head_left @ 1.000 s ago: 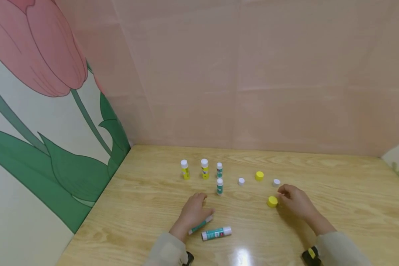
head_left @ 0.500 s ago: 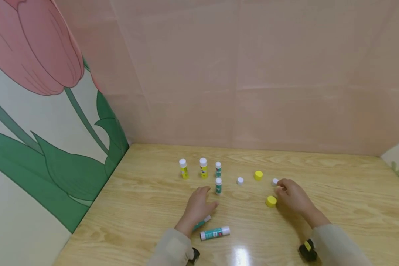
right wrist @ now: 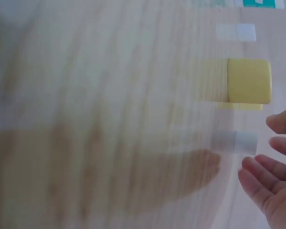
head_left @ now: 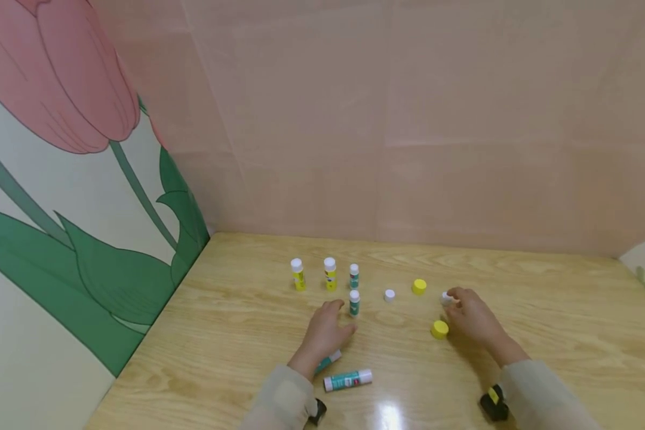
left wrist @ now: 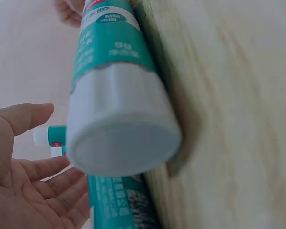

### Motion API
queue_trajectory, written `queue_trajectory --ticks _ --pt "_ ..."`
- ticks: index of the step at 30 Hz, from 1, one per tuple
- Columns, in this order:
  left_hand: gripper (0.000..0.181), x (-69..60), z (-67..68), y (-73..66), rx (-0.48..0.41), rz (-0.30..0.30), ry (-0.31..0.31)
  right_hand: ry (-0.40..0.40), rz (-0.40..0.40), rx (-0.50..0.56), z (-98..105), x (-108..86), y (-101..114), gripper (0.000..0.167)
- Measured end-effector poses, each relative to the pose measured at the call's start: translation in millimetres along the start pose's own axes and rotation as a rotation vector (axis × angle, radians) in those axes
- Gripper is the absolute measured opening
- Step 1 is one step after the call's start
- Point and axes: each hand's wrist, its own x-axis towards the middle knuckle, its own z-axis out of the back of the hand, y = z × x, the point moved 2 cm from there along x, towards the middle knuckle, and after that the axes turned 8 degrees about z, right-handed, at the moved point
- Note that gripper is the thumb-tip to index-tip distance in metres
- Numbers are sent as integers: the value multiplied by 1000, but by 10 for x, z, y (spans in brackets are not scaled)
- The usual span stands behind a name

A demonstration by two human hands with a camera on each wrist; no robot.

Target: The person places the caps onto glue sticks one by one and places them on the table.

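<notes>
We see a wide grip at the left hand (head_left: 325,331): its thumb stands away from the fingers, and it holds nothing. The right hand (head_left: 473,316) keeps a narrower gap between thumb and forefinger, with the other fingers loosely bent. Just beside these fingertips stands a small white plastic cap-like cylinder (right wrist: 246,142); whether they touch it, we cannot tell.

Nearer to us than this white piece is a short, wide yellow plastic cylinder (head_left: 439,329), and farther to the left there is a second yellow cylinder (head_left: 419,287) of the same shape. To the left of that one stands another small white cylinder (head_left: 389,295).

The left fingertips are near an upright teal glue stick with white cap (head_left: 354,306). Behind it we find a similar upright teal stick (head_left: 354,278), and to its left two yellow upright tubes with white caps, the inner one (head_left: 330,276) and the outer one (head_left: 298,278).

A teal and white glue stick (head_left: 348,380) lies on its side near the left wrist. Beside it a second lying teal stick (head_left: 329,361) is partly hidden by the left hand. All these things are on a light wooden table (head_left: 220,334).
</notes>
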Motion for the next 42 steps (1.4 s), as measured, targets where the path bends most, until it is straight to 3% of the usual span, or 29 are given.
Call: queue_trajectory --ticks 14,21,30,35,42 --pt "53 67 -60 -36 -73 2 38 18 -29 -67 -47 -17 -39 43" --pt "53 98 -66 -51 -97 -17 30 -5 28 -108 -61 -19 -42 41" --pt "53 145 -78 -43 -167 -7 84 10 72 -137 -59 -30 -11 41" --pt "48 189 -82 -46 -189 -54 72 -8 107 -171 -70 -10 -8 34" --pt "34 208 -123 9 -213 -42 65 -10 114 -152 -129 -41 -37 25"
